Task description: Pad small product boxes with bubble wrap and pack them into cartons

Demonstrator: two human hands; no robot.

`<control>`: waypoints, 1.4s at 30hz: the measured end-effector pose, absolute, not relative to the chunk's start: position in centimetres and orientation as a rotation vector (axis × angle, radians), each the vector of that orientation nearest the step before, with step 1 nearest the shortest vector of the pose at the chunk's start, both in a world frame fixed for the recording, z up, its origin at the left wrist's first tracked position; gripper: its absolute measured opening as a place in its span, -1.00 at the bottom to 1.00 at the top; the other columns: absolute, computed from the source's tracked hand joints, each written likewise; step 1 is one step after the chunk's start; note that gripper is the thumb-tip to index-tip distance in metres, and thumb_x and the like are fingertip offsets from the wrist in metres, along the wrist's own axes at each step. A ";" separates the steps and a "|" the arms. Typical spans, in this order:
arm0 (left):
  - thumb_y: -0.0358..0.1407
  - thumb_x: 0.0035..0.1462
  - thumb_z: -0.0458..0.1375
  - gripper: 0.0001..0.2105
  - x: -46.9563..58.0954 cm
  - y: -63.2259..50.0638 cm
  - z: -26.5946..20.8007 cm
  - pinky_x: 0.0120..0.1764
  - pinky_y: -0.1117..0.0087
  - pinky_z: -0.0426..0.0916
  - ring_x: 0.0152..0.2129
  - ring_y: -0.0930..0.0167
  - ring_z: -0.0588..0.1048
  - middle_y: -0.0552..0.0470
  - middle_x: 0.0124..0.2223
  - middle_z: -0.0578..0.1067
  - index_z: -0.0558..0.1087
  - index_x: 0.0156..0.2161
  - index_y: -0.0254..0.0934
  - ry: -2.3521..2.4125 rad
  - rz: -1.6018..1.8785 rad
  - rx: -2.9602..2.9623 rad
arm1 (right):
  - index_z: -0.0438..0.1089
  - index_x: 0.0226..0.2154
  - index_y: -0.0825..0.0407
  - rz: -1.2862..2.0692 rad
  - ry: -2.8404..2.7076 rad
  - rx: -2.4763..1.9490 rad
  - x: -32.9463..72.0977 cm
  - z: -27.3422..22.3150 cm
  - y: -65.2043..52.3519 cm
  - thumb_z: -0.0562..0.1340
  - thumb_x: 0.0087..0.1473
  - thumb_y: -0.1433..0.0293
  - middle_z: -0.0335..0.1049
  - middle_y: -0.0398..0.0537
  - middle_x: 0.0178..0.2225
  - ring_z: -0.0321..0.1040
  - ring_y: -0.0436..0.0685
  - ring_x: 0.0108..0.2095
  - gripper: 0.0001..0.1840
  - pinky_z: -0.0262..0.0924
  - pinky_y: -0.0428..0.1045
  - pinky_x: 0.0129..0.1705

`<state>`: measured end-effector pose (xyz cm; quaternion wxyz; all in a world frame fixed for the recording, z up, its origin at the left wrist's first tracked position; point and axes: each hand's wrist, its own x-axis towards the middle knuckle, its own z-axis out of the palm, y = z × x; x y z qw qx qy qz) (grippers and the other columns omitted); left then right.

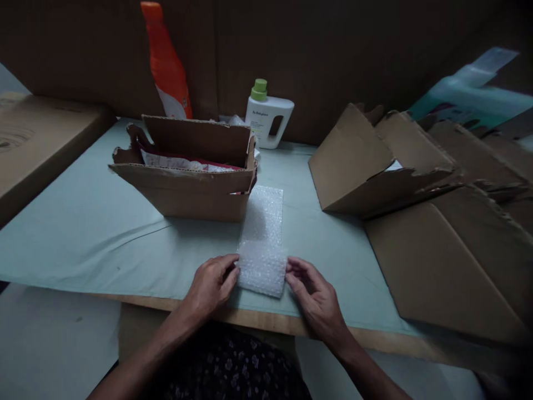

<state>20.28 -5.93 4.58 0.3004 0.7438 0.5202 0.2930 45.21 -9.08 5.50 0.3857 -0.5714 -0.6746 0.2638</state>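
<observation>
1. Dark floral fabric [241, 364] sits closest to the camera, fwiw.
2. Pale green cloth [75, 228] covers the table, bubble wrap on top.
3. Open carton [204, 194] stands behind and left of the hands.
4. Bubble wrap [263, 244] is between both hands: near end looks doubled over, far stretch lies flat, so I'd call it partly folded.
5. Left hand [210, 283] and right hand [314, 297]: fingers loosely curled at opposite edges; can't tell if they're pinching.

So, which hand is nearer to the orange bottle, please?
Left. The left hand is in front of the orange bottle and to its right; the right hand is farther right, across the bubble wrap.
</observation>
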 end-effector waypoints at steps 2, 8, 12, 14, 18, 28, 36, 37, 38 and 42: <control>-0.40 0.22 0.08 -0.73 20.9 -5.2 4.0 -0.23 0.27 0.53 -0.35 0.32 0.62 -0.07 -0.22 0.66 0.51 -0.01 -0.29 1.419 0.772 2.035 | 0.35 0.10 0.00 0.365 -1.827 -1.409 45.5 5.4 -9.1 0.24 0.25 0.37 0.52 0.04 -0.11 0.49 0.16 -0.16 -0.64 0.37 0.07 -0.11; -0.41 0.25 0.08 -0.66 21.3 -5.6 4.2 -0.27 0.26 0.51 -0.34 0.31 0.55 -0.09 -0.24 0.59 0.40 0.12 -0.31 1.498 0.834 2.239 | 0.41 0.04 0.08 0.122 -2.317 -1.168 44.7 4.7 -8.6 0.28 0.21 0.36 0.46 0.24 0.10 0.39 0.37 0.10 -0.66 0.31 0.29 0.02; -0.27 0.27 0.17 -0.51 20.4 -7.1 5.8 0.06 -0.02 0.41 0.10 0.12 0.40 -0.29 0.16 0.43 0.26 0.26 -0.30 1.231 0.861 2.404 | 0.43 -0.02 0.04 0.294 -2.231 -1.089 44.5 4.8 -7.8 0.16 0.25 0.55 0.59 0.05 -0.08 0.51 0.20 -0.04 -0.73 0.37 0.16 -0.04; -0.36 0.29 0.12 -0.48 20.2 -7.6 6.1 0.08 -0.01 0.38 0.04 0.19 0.43 -0.21 0.08 0.49 0.19 0.32 -0.27 1.069 0.827 2.398 | 0.43 -0.03 0.00 0.503 -2.143 -1.108 44.6 5.4 -7.7 0.15 0.29 0.52 0.61 -0.05 -0.19 0.55 0.10 -0.19 -0.74 0.41 0.04 -0.15; -0.43 0.33 0.03 -0.51 21.0 -7.1 5.1 -0.19 0.21 0.46 -0.33 0.33 0.46 0.00 -0.27 0.52 0.16 0.33 -0.20 1.213 0.803 2.219 | 0.41 0.04 0.00 0.460 -2.034 -1.278 45.0 6.4 -7.6 0.21 0.28 0.41 0.58 0.02 -0.11 0.53 0.14 -0.14 -0.72 0.42 0.03 -0.14; -0.30 0.27 0.18 -0.47 21.0 -6.9 5.4 0.18 -0.07 0.25 0.13 0.14 0.34 -0.20 0.16 0.42 0.19 0.30 -0.19 1.170 0.823 2.392 | 0.40 0.09 0.01 0.457 -2.267 -1.158 44.6 5.8 -7.5 0.17 0.27 0.45 0.60 0.04 -0.12 0.51 0.18 -0.18 -0.65 0.36 0.15 -0.11; -0.33 0.32 0.07 -0.63 21.3 -6.0 5.0 -0.18 0.18 0.38 -0.28 0.25 0.45 -0.09 -0.22 0.54 0.32 0.20 -0.33 1.433 0.741 2.271 | 0.35 0.11 0.07 0.143 -2.295 -1.203 44.5 6.6 -8.2 0.27 0.24 0.25 0.47 0.23 0.05 0.41 0.31 0.03 -0.57 0.30 0.22 -0.01; -0.31 0.32 0.07 -0.66 21.5 -5.5 4.8 -0.17 0.15 0.38 -0.28 0.23 0.45 -0.12 -0.21 0.55 0.35 0.16 -0.35 1.495 0.732 2.301 | 0.36 0.11 0.08 0.088 -2.348 -1.205 44.3 6.6 -8.1 0.29 0.22 0.26 0.44 0.25 0.08 0.38 0.34 0.06 -0.55 0.27 0.25 0.02; -0.29 0.32 0.07 -0.68 21.7 -5.0 4.7 -0.16 0.13 0.38 -0.26 0.21 0.46 -0.14 -0.20 0.55 0.39 0.13 -0.35 1.547 0.724 2.313 | 0.37 0.11 0.09 0.046 -2.398 -1.223 44.1 6.6 -7.9 0.31 0.20 0.28 0.42 0.27 0.11 0.35 0.37 0.10 -0.54 0.25 0.27 0.05; -0.17 0.30 0.12 -0.64 21.8 -5.3 4.8 -0.12 0.10 0.41 -0.24 0.23 0.48 -0.13 -0.18 0.54 0.42 0.11 -0.32 1.612 0.844 2.024 | 0.45 0.03 0.05 0.075 -2.424 -1.366 43.8 6.5 -6.5 0.28 0.19 0.39 0.50 0.20 0.04 0.38 0.38 0.05 -0.66 0.23 0.29 0.04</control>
